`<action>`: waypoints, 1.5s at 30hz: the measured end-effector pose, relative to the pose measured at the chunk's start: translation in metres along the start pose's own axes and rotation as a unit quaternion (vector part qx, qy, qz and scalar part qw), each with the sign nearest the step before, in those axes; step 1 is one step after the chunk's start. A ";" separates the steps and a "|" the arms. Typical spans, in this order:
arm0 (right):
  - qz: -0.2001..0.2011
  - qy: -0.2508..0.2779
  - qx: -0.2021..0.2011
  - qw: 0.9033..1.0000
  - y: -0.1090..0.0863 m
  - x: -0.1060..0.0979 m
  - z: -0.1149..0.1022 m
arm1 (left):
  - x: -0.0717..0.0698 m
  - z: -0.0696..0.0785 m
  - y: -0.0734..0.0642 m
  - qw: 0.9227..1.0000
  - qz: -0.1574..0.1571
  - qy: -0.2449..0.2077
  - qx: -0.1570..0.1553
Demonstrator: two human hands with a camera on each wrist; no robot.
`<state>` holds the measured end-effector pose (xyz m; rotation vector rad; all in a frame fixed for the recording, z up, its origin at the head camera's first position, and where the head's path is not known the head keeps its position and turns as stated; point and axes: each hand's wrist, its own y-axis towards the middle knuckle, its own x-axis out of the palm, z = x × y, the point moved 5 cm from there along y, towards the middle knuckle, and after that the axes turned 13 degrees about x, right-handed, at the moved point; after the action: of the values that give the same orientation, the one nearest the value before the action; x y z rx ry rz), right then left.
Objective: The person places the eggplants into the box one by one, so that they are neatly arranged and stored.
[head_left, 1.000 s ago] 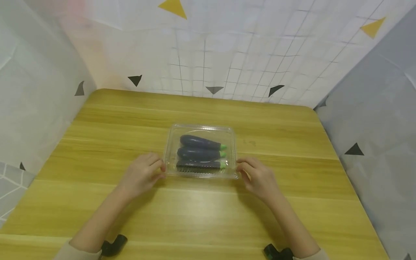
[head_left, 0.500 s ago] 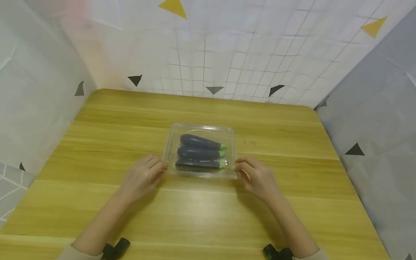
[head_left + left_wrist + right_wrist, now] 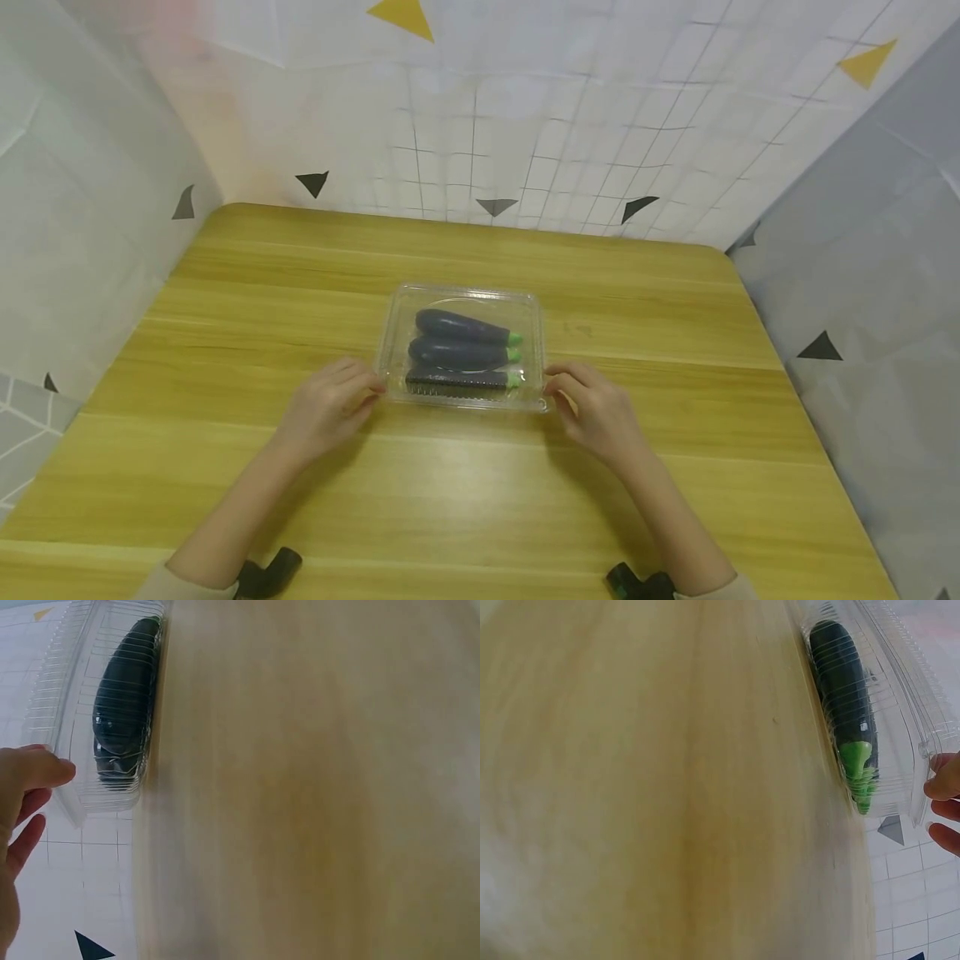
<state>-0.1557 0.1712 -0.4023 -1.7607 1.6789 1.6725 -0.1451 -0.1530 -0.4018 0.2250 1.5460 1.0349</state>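
A clear plastic clamshell box (image 3: 462, 348), lid closed, is seen at the middle of the yellow wooden table (image 3: 450, 500). Three dark purple eggplants with green stems (image 3: 465, 352) are laid side by side inside, stems to the right. The box is flanked by both hands. The left hand (image 3: 327, 406) is set at its near left corner, fingertips curled against the rim. The right hand (image 3: 596, 410) is set at the near right corner, fingers bent onto the edge.
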 end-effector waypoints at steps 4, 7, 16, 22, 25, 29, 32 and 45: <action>0.001 0.001 0.000 1.000 0.000 0.001 0.000 | 0.001 -0.004 -0.004 0.999 0.010 -0.033 -0.026; 0.003 0.001 0.001 1.000 0.000 0.001 0.001 | 0.002 -0.008 -0.007 0.997 0.017 -0.064 -0.047; -0.008 -0.001 -0.015 1.000 -0.003 0.003 0.001 | 0.008 -0.018 -0.015 0.985 0.035 -0.128 -0.111; -0.009 0.000 -0.018 1.000 -0.005 0.004 0.001 | 0.009 -0.018 -0.016 0.983 0.051 -0.129 -0.118; -0.011 -0.002 -0.015 1.000 -0.005 0.004 0.001 | 0.009 -0.017 -0.018 0.983 0.058 -0.127 -0.123; -0.010 -0.004 -0.014 1.000 -0.005 0.005 0.002 | 0.010 -0.015 -0.019 0.984 0.059 -0.109 -0.128; -0.010 -0.002 -0.014 1.000 -0.005 0.005 0.002 | 0.010 -0.015 -0.018 0.987 0.054 -0.084 -0.126; -0.003 -0.004 -0.013 1.000 -0.005 0.005 0.001 | 0.010 -0.013 -0.019 0.990 0.068 -0.015 -0.123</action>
<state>-0.1541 0.1707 -0.4092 -1.7661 1.6545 1.7045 -0.1523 -0.1636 -0.4238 0.1752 1.3756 1.3128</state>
